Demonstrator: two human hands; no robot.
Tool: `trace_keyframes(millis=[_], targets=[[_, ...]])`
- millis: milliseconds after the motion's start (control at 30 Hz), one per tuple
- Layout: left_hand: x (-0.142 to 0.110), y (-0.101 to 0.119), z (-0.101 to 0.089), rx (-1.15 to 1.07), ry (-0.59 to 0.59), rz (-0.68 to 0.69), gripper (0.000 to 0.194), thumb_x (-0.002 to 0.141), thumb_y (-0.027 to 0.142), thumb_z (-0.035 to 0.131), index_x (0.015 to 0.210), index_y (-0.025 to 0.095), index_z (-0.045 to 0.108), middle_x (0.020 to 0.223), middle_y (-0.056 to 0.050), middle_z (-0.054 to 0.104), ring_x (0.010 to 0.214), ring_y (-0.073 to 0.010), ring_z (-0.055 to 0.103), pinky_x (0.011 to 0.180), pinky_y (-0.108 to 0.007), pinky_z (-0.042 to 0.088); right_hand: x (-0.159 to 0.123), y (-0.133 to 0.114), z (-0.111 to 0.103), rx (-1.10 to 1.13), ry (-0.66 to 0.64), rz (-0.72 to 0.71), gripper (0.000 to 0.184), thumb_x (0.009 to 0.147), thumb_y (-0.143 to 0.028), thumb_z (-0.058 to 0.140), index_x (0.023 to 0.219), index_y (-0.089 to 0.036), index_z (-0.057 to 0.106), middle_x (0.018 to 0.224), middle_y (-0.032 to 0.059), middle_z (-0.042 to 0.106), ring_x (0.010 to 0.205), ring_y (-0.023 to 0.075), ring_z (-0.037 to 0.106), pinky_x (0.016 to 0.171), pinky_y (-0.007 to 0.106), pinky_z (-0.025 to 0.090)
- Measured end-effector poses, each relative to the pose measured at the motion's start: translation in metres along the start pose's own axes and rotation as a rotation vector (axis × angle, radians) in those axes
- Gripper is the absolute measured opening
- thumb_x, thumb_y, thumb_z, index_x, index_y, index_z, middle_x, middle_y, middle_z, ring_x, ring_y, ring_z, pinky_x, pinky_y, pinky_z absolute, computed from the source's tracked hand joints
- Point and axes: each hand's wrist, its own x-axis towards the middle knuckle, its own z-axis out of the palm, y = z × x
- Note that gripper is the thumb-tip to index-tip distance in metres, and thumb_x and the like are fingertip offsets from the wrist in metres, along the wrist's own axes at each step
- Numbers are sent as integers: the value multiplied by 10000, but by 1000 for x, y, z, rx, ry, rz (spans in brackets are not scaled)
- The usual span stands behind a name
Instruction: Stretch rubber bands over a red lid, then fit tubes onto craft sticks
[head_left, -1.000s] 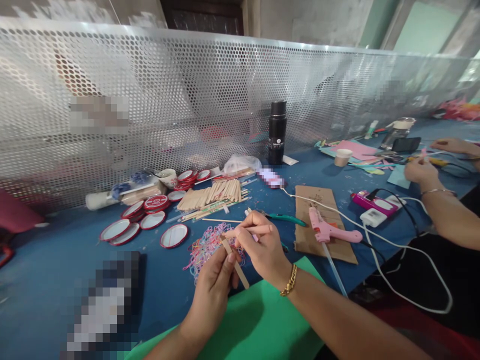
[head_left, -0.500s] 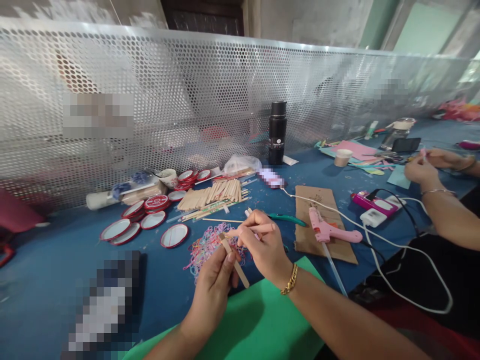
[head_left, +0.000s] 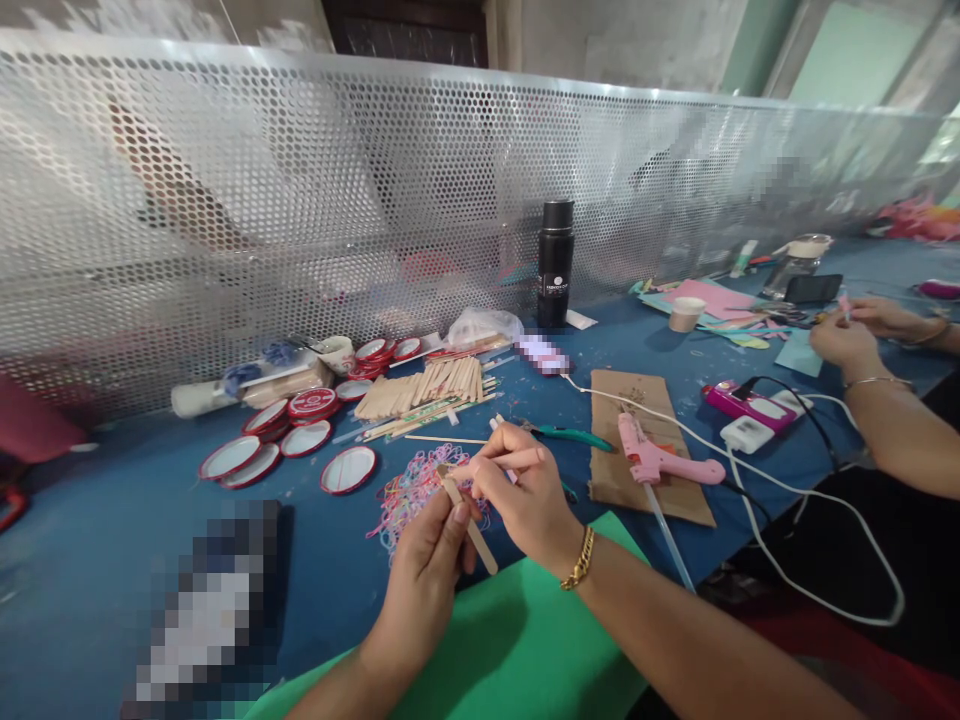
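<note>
My left hand [head_left: 431, 560] is closed round a wooden craft stick [head_left: 480, 545] that slants up toward the left. My right hand [head_left: 525, 495] pinches a second wooden stick [head_left: 517, 458] lying crosswise at the top of the first. Both hands hover over a heap of small coloured rubber bands [head_left: 409, 495] on the blue table [head_left: 112, 540]. A green sheet [head_left: 517, 640] lies under my wrists. Behind the bands lies a pile of wooden sticks [head_left: 424, 388].
Several red-rimmed round lids [head_left: 300, 440] lie to the left. A pink glue gun [head_left: 660, 463] rests on cardboard [head_left: 637, 400] to the right, its white cable trailing off. Green-handled pliers [head_left: 570, 435], a black bottle [head_left: 555, 265], and another person's hands [head_left: 847, 340] at far right. A perforated metal screen [head_left: 300, 200] stands behind.
Hardly anything differs: my hands keep the same grip on the two sticks. The other person's far hand has drawn in closer to their near hand.
</note>
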Motion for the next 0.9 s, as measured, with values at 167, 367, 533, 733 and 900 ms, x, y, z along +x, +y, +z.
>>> trace_keyframes(millis=[167, 367, 533, 733, 900], targets=[[0, 0, 0, -7, 7, -7, 512, 894, 701, 550, 758, 208, 554, 510, 71, 467, 438, -94, 324, 423, -216, 220, 0, -1, -1, -38, 64, 6, 224, 856, -209, 550, 635, -241, 526, 618, -19, 591, 623, 157, 607, 592, 268, 488], [1, 0, 1, -9, 3, 1, 508, 893, 695, 559, 748, 209, 553, 512, 68, 466, 440, -95, 319, 420, -219, 212, 1, -1, 0, 1, 6, -5, 187, 844, -201, 546, 661, -238, 542, 596, -27, 600, 594, 154, 596, 587, 269, 490], [0, 1, 0, -11, 19, -10, 510, 881, 705, 565, 761, 209, 565, 506, 68, 469, 438, -95, 325, 420, -216, 216, 0, 1, 0, -21, 65, -3, 213, 845, -202, 555, 638, -237, 524, 608, -28, 577, 595, 149, 589, 582, 267, 478], [0, 0, 0, 12, 10, 4, 506, 900, 691, 550, 753, 206, 556, 521, 66, 471, 441, -92, 323, 422, -217, 216, 0, 0, 0, 0, 19, -1, 175, 848, -199, 550, 676, -233, 541, 605, -32, 580, 595, 153, 595, 602, 278, 482], [0, -2, 0, -3, 11, 0, 497, 913, 682, 537, 797, 200, 576, 530, 67, 468, 455, -94, 331, 432, -215, 222, 0, 1, 0, -23, 42, -12, 193, 848, -194, 554, 659, -231, 543, 625, -26, 586, 618, 152, 603, 612, 276, 482]])
